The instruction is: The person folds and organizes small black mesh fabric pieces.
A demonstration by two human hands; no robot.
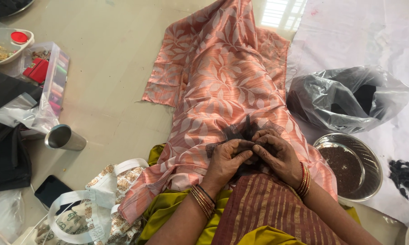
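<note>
Two hands pinch dark net on peach cloth

Both the left hand (226,161) and right hand (277,154) grip a dark net piece (238,131) with closed fingers, atop the peach leaf-print cloth (222,77) draped over her lap. A steel bowl (370,156) of dark grains sits near the right; a steel tumbler (64,138) lies on the floor (113,77), well apart to the left.

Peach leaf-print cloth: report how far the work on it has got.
Done: the peach leaf-print cloth lies spread over the lap and floor, with a dark net patch on it. In hand: the left hand and right hand pinch that patch together; whether any of it is fixed down cannot be told. Left: the cloth elsewhere looks bare, and the box of thread spools sits aside.
</note>
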